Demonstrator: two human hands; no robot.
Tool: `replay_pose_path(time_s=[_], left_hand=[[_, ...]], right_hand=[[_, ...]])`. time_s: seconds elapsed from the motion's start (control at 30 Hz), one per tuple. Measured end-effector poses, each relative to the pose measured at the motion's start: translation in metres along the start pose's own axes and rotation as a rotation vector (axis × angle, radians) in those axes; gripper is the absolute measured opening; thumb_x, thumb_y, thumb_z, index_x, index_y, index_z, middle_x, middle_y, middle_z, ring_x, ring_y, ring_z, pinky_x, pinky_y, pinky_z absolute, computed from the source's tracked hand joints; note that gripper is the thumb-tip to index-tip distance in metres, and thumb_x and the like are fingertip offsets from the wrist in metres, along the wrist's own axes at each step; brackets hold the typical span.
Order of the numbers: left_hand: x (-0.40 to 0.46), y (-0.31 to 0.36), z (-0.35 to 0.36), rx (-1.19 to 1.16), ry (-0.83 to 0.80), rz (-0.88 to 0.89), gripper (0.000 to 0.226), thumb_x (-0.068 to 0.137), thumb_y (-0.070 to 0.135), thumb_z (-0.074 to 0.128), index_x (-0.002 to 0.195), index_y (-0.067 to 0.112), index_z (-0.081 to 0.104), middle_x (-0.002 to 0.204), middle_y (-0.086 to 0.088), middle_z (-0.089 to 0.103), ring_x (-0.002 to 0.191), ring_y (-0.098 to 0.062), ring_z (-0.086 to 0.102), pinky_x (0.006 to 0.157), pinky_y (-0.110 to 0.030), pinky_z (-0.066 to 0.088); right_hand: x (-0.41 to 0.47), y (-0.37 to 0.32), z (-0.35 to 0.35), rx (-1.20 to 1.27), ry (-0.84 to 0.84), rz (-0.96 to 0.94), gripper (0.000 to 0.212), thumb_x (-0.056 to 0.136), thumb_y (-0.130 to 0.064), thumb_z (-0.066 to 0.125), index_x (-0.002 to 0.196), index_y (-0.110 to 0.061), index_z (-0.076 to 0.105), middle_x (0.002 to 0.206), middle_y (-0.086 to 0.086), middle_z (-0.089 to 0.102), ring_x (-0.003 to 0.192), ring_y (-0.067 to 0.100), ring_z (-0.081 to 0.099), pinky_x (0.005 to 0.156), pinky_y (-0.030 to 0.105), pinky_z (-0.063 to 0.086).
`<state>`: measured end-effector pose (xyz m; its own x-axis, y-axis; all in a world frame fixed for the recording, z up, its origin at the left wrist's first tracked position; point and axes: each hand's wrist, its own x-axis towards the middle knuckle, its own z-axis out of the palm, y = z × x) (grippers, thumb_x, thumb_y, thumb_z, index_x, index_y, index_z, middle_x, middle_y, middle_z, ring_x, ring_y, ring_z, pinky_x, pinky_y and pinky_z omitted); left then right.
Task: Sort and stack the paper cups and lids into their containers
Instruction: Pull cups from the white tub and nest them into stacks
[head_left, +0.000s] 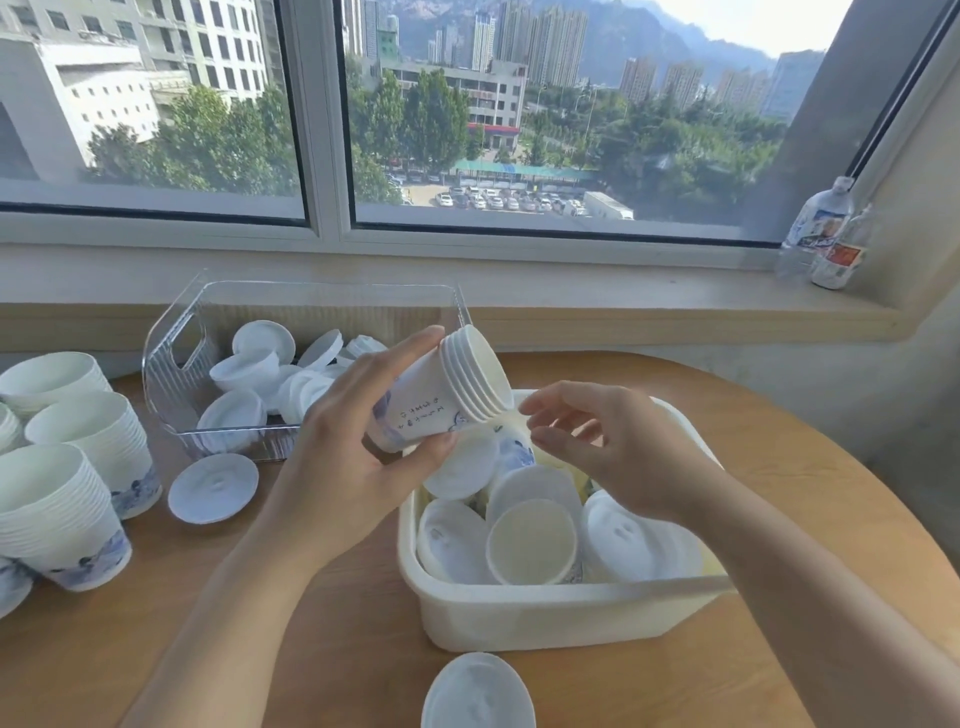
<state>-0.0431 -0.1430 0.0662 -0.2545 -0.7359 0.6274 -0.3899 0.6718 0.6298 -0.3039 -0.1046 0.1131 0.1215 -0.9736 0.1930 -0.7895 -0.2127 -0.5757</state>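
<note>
one loose lid (478, 693) lay before the cream tub (519, 618), still half-sorted; above it, left grip (363, 436) clasped nested cups (447, 389), right grip (602, 447) spread, empty.

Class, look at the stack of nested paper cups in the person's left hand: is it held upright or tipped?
Tipped. The stack of nested white paper cups leans with its rims pointing up and right, gripped by the left hand.
</note>
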Motion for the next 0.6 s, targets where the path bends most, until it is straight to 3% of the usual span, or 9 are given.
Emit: replay_pose_path(time_s=[0.1, 0.2, 0.27, 0.37, 0.5, 0.6], left_hand=[[0.006, -0.001, -0.002, 0.000, 0.005, 0.010, 0.076, 0.084, 0.026, 0.084, 0.150, 0.042, 0.049, 0.120, 0.019, 0.060, 0.100, -0.019, 0.055, 0.087, -0.025, 0.047], [0.017, -0.004, -0.001, 0.008, -0.006, 0.027, 0.074, 0.084, 0.028, 0.083, 0.149, 0.039, 0.050, 0.115, 0.021, 0.058, 0.101, -0.017, 0.055, 0.087, -0.024, 0.046], [0.023, -0.005, 0.000, 0.014, -0.031, 0.045, 0.073, 0.085, 0.030, 0.082, 0.149, 0.038, 0.051, 0.119, 0.017, 0.061, 0.106, -0.015, 0.056, 0.089, -0.024, 0.047], [0.026, -0.009, -0.001, 0.027, -0.068, 0.064, 0.073, 0.085, 0.033, 0.081, 0.150, 0.041, 0.049, 0.121, 0.014, 0.063, 0.107, -0.014, 0.056, 0.090, -0.025, 0.047], [0.029, -0.015, -0.003, 0.033, -0.046, 0.072, 0.073, 0.085, 0.032, 0.082, 0.149, 0.041, 0.050, 0.125, 0.020, 0.061, 0.109, -0.010, 0.055, 0.089, -0.018, 0.045], [0.029, -0.015, -0.001, 0.041, -0.037, 0.097, 0.072, 0.085, 0.030, 0.082, 0.149, 0.036, 0.051, 0.124, 0.019, 0.061, 0.108, -0.001, 0.053, 0.088, -0.008, 0.039]], right_hand=[[0.001, 0.003, 0.005, -0.138, -0.052, 0.045, 0.020, 0.101, -0.030, 0.065, 0.120, -0.036, 0.070, 0.092, -0.035, 0.061, 0.085, -0.025, 0.054, 0.073, 0.000, 0.040], [0.005, 0.006, 0.010, -0.147, -0.095, 0.076, 0.033, 0.104, -0.031, 0.060, 0.135, -0.038, 0.064, 0.092, -0.033, 0.056, 0.083, -0.027, 0.052, 0.068, 0.006, 0.046], [0.008, 0.007, 0.012, -0.125, -0.115, 0.098, 0.034, 0.104, -0.033, 0.060, 0.137, -0.040, 0.062, 0.095, -0.028, 0.060, 0.084, -0.024, 0.054, 0.068, 0.012, 0.050], [0.010, 0.010, 0.013, -0.079, -0.150, 0.122, 0.036, 0.101, -0.036, 0.064, 0.137, -0.042, 0.061, 0.115, -0.020, 0.067, 0.093, -0.013, 0.061, 0.080, 0.025, 0.059], [0.013, 0.014, 0.015, 0.013, -0.249, 0.202, 0.052, 0.093, -0.041, 0.074, 0.142, -0.043, 0.056, 0.128, -0.018, 0.060, 0.103, 0.001, 0.066, 0.081, 0.027, 0.061], [0.012, 0.017, 0.021, 0.087, -0.301, 0.264, 0.063, 0.088, -0.044, 0.079, 0.145, -0.046, 0.051, 0.132, -0.011, 0.059, 0.105, 0.008, 0.069, 0.097, 0.038, 0.059]])
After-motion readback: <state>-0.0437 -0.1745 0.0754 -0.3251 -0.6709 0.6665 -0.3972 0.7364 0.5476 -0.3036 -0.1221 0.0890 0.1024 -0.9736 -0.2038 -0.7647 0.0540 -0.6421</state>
